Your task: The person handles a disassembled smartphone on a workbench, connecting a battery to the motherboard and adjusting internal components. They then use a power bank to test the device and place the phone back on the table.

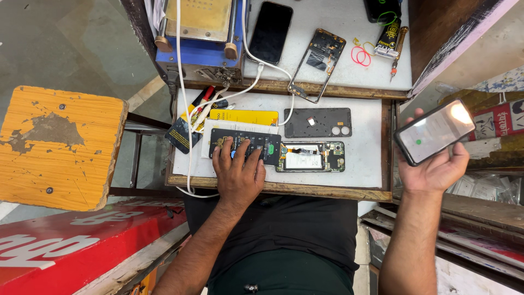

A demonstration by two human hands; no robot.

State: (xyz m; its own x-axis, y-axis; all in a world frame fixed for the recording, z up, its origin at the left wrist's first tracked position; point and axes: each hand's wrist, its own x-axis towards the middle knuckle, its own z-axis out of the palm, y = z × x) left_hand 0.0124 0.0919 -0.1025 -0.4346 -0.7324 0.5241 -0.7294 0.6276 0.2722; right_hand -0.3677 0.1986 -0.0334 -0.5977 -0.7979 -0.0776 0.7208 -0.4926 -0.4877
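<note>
My left hand [238, 170] rests flat on a black phone part [245, 145] lying on the white pull-out shelf [360, 158], fingers spread over it. Just to the right of it lies an opened phone [311, 157] with its battery and circuit board exposed. Behind that sits a dark back cover [317, 122] with camera holes. My right hand [436, 166] is raised off to the right of the shelf, holding a lit smartphone [434, 131] with its screen tilted up.
On the upper bench are a blue-based heating machine [199, 33], a black phone [269, 25], a bare phone frame [317, 64], red rubber bands [361, 55] and a screwdriver [397, 52]. White cables [188, 114] hang down. A worn yellow stool [57, 146] stands left.
</note>
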